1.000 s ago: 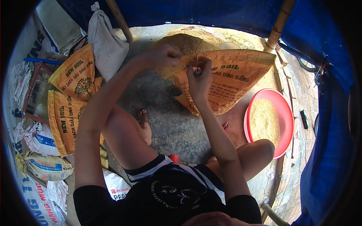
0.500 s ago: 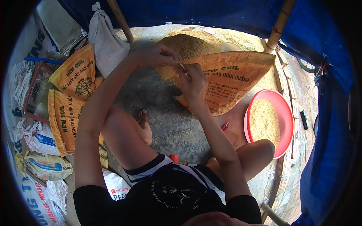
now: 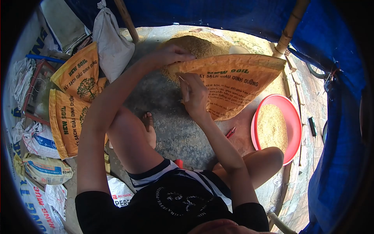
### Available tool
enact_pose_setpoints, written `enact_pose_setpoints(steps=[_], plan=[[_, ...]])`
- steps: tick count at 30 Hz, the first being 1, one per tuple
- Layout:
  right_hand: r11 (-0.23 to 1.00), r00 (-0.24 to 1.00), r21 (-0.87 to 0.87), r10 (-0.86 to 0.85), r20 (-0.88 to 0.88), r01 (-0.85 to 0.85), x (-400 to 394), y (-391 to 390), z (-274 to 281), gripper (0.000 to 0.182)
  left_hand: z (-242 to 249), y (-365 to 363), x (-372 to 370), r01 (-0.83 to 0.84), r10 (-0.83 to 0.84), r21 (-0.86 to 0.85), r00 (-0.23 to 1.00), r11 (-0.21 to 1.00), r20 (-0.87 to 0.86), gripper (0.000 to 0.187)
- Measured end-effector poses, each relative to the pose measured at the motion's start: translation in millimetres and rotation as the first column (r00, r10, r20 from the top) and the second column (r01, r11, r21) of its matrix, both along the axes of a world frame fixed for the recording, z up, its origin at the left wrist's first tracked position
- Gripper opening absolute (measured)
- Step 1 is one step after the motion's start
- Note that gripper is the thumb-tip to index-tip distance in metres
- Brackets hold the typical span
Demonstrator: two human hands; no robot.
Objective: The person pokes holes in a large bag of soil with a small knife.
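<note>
An orange printed sack stands on the floor in front of me, its long top edge slanting up to the right. My left hand is closed on the sack's upper left corner, fingers bent over the edge. Just below it, my right hand pinches a thin, pale, stick-like piece between thumb and forefinger. The tip of that piece points up toward the sack's left side. The right hand's back overlaps the sack's printed face.
A heap of yellowish husks lies behind the sack. To the right stands a pink basin holding similar husks. A small red-handled tool lies on the floor. More orange sacks and a tied white sack are at left.
My left hand has shifted right onto the sack's corner, which has come up flatter. My right hand has moved down and slightly left, away from the left hand, still pinching the thin piece.
</note>
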State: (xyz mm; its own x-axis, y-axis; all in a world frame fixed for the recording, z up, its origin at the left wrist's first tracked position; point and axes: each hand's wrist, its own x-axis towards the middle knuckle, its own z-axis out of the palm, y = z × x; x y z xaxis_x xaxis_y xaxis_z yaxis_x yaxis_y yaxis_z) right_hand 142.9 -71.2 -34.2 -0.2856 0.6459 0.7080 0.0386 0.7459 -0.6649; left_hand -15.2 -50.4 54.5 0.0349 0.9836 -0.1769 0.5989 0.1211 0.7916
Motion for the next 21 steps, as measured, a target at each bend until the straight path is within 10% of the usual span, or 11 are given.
enact_pose_setpoints(steps=[12,15,21], plan=[[0.998,0.999,-0.048,0.038,0.003,-0.038,3,1,-2,0.021,-20,13,-10,-0.127,0.108,0.090,0.976,0.988,0.187,0.042],[0.999,0.999,-0.013,0.042,-0.010,-0.042,0,2,-5,0.021,-9,16,-13,-0.112,0.135,-0.107,0.961,0.988,0.242,0.046],[0.995,0.997,-0.061,0.074,-0.004,-0.074,-1,0,-5,0.024,-10,13,-7,-0.052,0.057,0.045,0.992,0.998,-0.109,0.053]])
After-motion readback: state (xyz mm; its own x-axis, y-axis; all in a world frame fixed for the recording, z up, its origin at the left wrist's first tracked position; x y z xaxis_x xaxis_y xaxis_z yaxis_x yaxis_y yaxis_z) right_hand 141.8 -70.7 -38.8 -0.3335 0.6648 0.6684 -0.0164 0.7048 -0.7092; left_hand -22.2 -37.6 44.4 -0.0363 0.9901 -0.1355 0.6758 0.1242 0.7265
